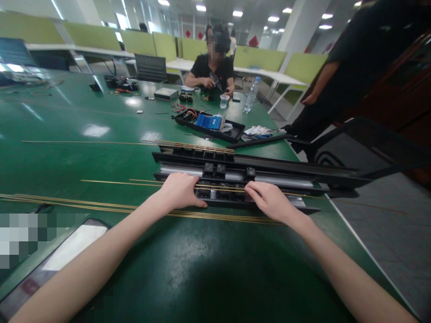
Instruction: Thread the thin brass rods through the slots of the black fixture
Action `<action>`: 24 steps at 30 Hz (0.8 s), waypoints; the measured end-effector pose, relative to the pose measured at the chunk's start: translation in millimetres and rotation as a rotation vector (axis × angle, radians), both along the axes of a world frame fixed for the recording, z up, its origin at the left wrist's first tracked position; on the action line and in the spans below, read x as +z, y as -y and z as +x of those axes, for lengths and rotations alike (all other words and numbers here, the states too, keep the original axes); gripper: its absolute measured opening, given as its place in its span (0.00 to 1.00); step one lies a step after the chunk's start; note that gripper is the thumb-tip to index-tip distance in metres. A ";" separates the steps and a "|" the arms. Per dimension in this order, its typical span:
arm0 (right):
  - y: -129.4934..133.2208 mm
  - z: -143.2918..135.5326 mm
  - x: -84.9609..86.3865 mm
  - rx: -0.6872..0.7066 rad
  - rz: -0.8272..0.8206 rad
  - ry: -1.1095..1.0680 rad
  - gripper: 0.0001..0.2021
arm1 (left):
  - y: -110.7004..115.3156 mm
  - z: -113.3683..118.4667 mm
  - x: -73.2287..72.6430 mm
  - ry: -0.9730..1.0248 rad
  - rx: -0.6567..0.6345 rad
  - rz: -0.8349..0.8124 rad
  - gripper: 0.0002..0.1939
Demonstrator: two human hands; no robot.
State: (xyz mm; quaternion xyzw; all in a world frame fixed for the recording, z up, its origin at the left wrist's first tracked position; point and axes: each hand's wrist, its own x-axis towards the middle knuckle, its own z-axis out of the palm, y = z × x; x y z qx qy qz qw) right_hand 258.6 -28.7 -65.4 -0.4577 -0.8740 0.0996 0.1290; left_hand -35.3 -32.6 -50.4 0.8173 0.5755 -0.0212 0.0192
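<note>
My left hand (180, 190) is wrapped over the nearest long black channel (242, 204), thumb on its near side and fingers across the top. My right hand (267, 197) pinches a thin brass rod (225, 190) between thumb and fingertips. Rods run lengthwise over small black blocks (204, 193) seated in that channel, and their ends stick out to the left. Just behind lies a second black channel (286, 181) with a silvery inside and a few dark blocks (220, 170). Farther back, a third channel (269, 162) has more brass rods resting on its blocks.
Loose brass rods (215, 217) lie on the green table (168, 269) in front of the channels. Behind are a black tray (235, 133) with a blue part, gloves (257, 133), a cup (224, 101) and a bottle (252, 95). One person sits opposite with a tool; another stands right.
</note>
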 end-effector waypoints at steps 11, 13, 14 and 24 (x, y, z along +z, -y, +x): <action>-3.2 6.3 2.2 0.020 0.059 -0.014 0.14 | 1.9 0.6 0.4 0.005 -0.004 0.006 0.37; -2.7 6.0 1.9 0.018 0.059 -0.044 0.12 | 1.9 0.7 0.6 0.000 -0.001 0.007 0.37; -2.3 5.6 1.9 0.017 0.055 -0.054 0.12 | 1.8 0.7 0.7 -0.001 0.000 0.006 0.37; 1.2 2.4 4.9 0.018 0.054 -0.074 0.12 | 2.7 0.7 1.8 -0.008 -0.007 0.015 0.38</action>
